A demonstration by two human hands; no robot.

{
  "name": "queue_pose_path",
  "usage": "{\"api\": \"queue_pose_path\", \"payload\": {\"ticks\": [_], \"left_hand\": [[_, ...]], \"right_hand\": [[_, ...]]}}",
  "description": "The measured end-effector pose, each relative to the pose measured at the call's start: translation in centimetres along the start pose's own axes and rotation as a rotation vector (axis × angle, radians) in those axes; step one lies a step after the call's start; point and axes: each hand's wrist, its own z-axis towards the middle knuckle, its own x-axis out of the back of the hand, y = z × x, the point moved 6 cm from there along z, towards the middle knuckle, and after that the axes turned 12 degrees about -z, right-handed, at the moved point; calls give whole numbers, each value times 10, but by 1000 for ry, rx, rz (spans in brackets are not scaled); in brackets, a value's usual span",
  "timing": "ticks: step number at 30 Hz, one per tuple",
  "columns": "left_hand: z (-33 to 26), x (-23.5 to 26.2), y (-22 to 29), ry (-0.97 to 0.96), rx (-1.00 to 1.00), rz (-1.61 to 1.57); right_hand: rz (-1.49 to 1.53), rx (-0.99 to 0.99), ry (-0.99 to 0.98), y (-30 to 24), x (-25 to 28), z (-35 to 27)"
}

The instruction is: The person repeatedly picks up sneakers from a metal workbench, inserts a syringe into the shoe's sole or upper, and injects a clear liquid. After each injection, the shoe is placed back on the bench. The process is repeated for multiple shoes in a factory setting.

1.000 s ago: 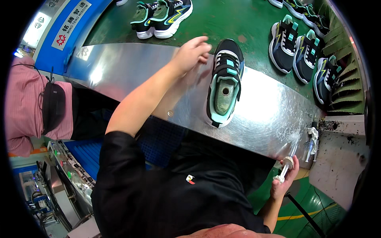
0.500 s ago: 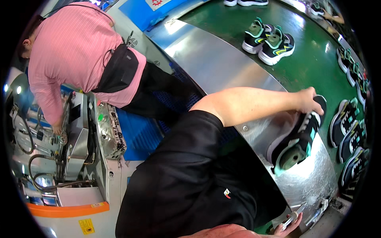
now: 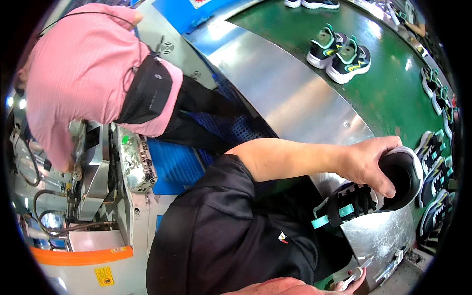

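The left hand has hold of a black shoe by its rounded dark end, which I take for the toe: the thumb lies on the dark upper and is spread well away from the other fingers, which are partly hidden, so how they close underneath I cannot tell. The shoe is tilted, with its teal tabs toward the near edge of the metal bench, above the right part of this bench; whether it touches the metal is not clear. The right hand, just beyond the near edge by the right end, has its fingers bent around a clear syringe-like tool. A similar tool with white wrapping lies at the right end of the bench. As I judge it, the taking up of both shoe and tool is done, but the tool is apart from the shoe, and I see no fresh mark on its visible side; what remains cannot be read fully. Beyond the far edge, on the green surface, stand a pair of shoes and, along its right side, more shoes.
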Motion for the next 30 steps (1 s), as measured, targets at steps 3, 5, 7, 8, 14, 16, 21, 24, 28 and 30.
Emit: {"api": "queue_pose_path", "payload": {"ticks": [3,5,7,8,14,16,21,24,28,30], "left_hand": [[12,7,-7,2,-75,-51],[27,17,-18,-38,-110,-260],[40,20,-30,22,-10,-476],[44,26,-40,49,36,-508],[40,39,-65,10,106,-533],[33,39,-61,-17,108,-526],[23,37,-60,-72,88,-430],[20,34,-61,-106,74,-535],[19,24,-52,-59,115,-474],[18,21,-47,-10,155,-418]], "right_hand": [[20,78,-62,-9,13,-2],[299,-211,86,2,4,-14],[450,-198,50,-12,7,6],[538,-196,51,-27,9,19],[1023,188,-215,-99,11,79],[1110,204,-252,-118,12,94],[1321,284,-401,-152,8,114],[1262,304,-461,-176,2,123],[1228,345,-441,-183,0,127],[1238,362,-422,-186,-1,127]]}}
